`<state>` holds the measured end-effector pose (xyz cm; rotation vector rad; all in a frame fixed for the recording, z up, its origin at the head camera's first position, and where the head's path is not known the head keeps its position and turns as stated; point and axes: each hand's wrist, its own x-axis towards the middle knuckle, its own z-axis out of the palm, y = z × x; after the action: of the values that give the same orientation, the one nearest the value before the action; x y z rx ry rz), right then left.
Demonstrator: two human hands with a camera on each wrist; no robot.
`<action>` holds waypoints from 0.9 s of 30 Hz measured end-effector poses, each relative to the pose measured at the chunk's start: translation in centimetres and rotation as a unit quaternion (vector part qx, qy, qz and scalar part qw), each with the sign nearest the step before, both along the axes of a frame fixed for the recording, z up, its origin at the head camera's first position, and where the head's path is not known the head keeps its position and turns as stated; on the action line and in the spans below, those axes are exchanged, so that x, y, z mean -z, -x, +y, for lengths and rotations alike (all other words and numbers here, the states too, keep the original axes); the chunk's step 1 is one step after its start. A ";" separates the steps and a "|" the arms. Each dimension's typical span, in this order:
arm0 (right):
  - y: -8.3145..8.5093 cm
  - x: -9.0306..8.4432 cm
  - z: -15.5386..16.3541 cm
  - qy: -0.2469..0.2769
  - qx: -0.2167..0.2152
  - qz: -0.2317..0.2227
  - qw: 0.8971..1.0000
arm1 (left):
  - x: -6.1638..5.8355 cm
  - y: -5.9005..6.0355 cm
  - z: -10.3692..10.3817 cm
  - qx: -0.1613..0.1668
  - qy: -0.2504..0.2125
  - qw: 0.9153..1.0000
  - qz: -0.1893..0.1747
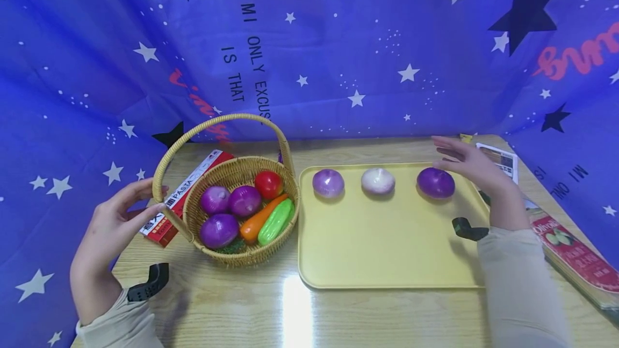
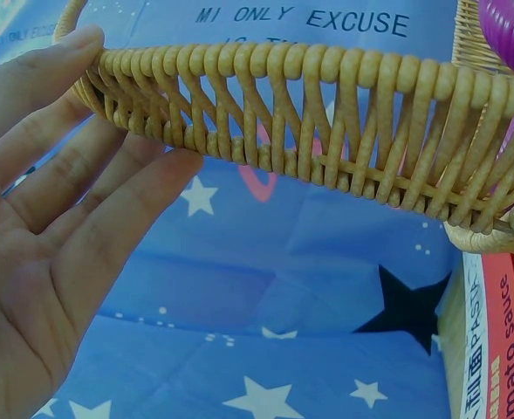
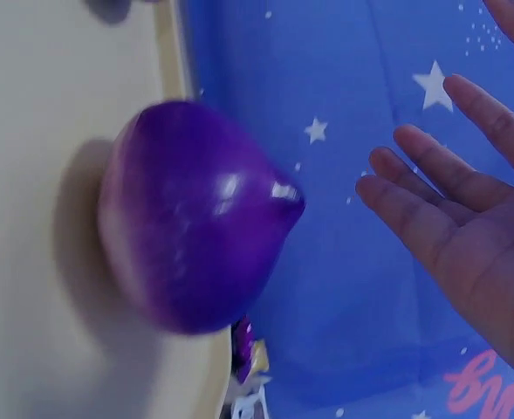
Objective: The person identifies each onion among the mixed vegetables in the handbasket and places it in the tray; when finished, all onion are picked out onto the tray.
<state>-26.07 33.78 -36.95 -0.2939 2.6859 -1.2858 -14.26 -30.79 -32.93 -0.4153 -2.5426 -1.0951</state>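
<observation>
My left hand [image 1: 107, 230] is at the left side of a wicker basket [image 1: 271, 251], pinching its arched handle [image 2: 309, 70] between thumb and fingers. Inside the basket lie several purple onions [image 1: 220, 230], a red tomato [image 1: 268, 185], a carrot [image 1: 261, 220] and a green vegetable [image 1: 276, 222]. My right hand [image 1: 476, 168] hovers over the right end of a yellow tray [image 1: 377, 246], fingers extended and holding nothing. Just beside it is a dark purple onion [image 3: 195, 218], apart from the fingers. A light purple onion [image 1: 328, 183] and a whitish onion [image 1: 378, 181] sit along the tray's back edge.
A red pasta box [image 1: 166, 230] lies behind and left of the basket. To the tray's right are a red-labelled packet [image 1: 570, 248] and a white card [image 1: 503, 162]. A blue starry curtain [image 1: 338, 58] encloses the wooden table [image 1: 242, 305] at the back and sides.
</observation>
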 end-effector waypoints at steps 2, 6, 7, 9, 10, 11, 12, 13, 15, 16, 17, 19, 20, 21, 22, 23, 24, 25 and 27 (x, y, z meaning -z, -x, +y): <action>0.1 -0.4 -0.7 0.005 -0.005 0.002 1.000 | 0.0 0.0 0.0 0.000 0.000 1.000 -0.002; 0.5 -0.9 -2.1 0.011 -0.018 0.014 1.000 | 0.0 0.0 -0.1 0.004 -0.001 1.000 0.001; 0.6 -0.9 -2.5 0.016 -0.021 0.017 1.000 | 0.0 0.0 -0.1 0.005 -0.002 1.000 0.002; 0.8 -1.1 -3.2 0.024 -0.030 0.023 0.999 | 0.0 0.1 -0.1 0.007 -0.005 1.000 0.004; 0.9 -1.2 -3.6 0.025 -0.034 0.023 0.999 | 0.1 0.1 -0.1 0.007 -0.007 1.000 0.004; 0.9 -1.3 -4.0 0.024 -0.037 0.024 0.999 | 0.1 0.1 -0.1 0.007 -0.007 1.000 0.004; 1.0 -1.3 -4.4 0.019 -0.042 0.025 0.999 | 0.1 0.1 -0.1 0.007 -0.007 1.000 0.003; 1.0 -1.5 -4.8 0.019 -0.045 0.023 0.999 | 0.1 0.1 -0.1 0.006 -0.007 1.000 0.002; 1.1 -1.8 -5.7 0.019 -0.057 0.018 0.998 | 0.1 0.1 0.0 0.004 -0.006 1.000 0.000; 1.2 -2.0 -6.2 0.021 -0.063 0.015 0.998 | 0.0 0.1 0.0 0.003 -0.005 1.000 0.000; 1.2 -2.2 -6.8 0.025 -0.070 0.013 0.997 | 0.0 0.1 0.0 0.002 -0.003 1.000 0.000; 1.4 -2.5 -7.9 0.036 -0.084 0.008 0.996 | -0.1 0.1 0.1 0.001 -0.001 1.000 0.001; 1.5 -2.6 -8.4 0.040 -0.092 0.008 0.995 | -0.1 0.1 0.1 0.002 -0.002 1.000 0.000; 1.6 -2.7 -9.0 0.043 -0.099 0.007 0.994 | -0.1 0.1 0.1 0.003 -0.002 1.000 0.001; 1.7 -2.8 -9.5 0.044 -0.105 0.007 0.993 | -0.1 0.1 0.1 0.004 -0.001 1.000 0.001; 1.8 -2.8 -10.1 0.043 -0.110 0.007 0.993 | -0.1 0.1 0.0 0.005 -0.002 1.000 0.000; 1.9 -2.8 -10.6 0.042 -0.115 0.008 0.992 | -0.1 0.1 0.0 0.006 -0.002 1.000 0.000; 2.0 -2.8 -11.2 0.043 -0.121 0.011 0.992 | -0.1 0.1 0.0 0.006 -0.003 1.000 -0.001; 2.2 -3.0 -12.4 0.046 -0.131 0.015 0.990 | 0.0 0.0 -0.1 0.005 -0.001 1.000 -0.002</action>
<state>-28.27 21.37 -33.99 -0.6577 2.5088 -1.3344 -14.30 -30.87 -32.94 -0.4258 -2.5458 -1.1019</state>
